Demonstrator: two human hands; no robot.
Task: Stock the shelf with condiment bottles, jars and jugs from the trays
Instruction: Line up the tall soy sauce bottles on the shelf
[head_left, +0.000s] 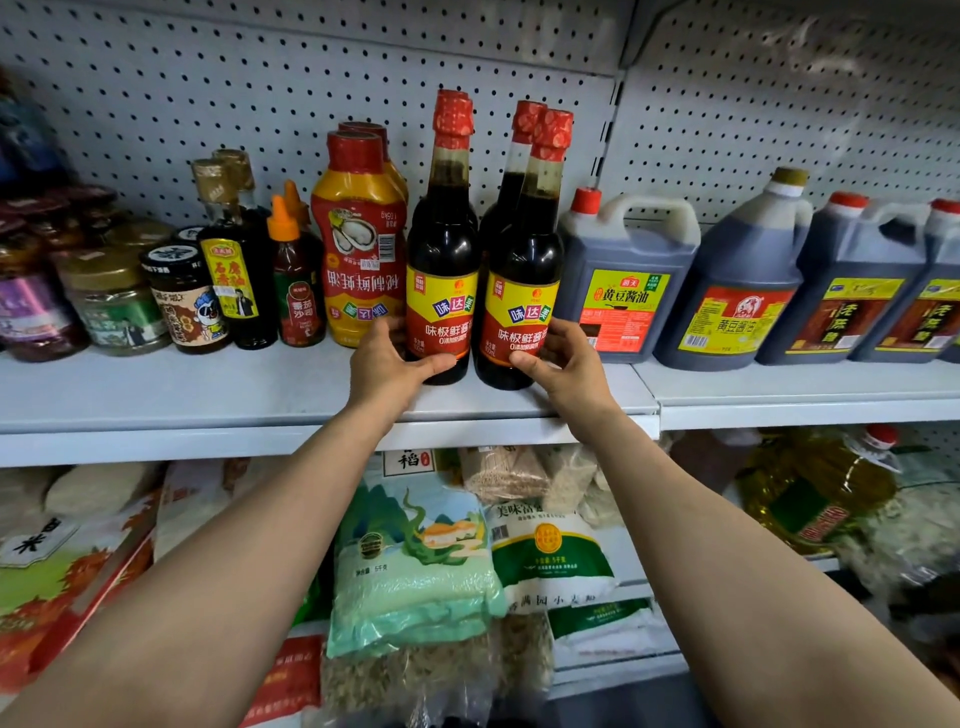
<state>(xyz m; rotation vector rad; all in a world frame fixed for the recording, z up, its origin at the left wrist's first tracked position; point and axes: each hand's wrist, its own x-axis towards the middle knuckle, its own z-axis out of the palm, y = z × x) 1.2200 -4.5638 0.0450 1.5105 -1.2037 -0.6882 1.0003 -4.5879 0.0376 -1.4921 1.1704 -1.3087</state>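
Two dark soy sauce bottles with red caps and red-yellow labels stand side by side on the white shelf (218, 387). My left hand (387, 358) grips the base of the left soy sauce bottle (442, 249). My right hand (563, 361) wraps the base of the right soy sauce bottle (524, 260). Both bottles are upright and rest on the shelf. More bottles of the same kind stand right behind them. No tray is in view.
To the left stand an oyster sauce squeeze bottle (358, 239), a ketchup bottle (296, 280), a sesame oil bottle (236, 260) and several jars (111, 301). To the right are soy sauce jugs (621, 280). Below lie rice bags (415, 561) and an oil jug (815, 493).
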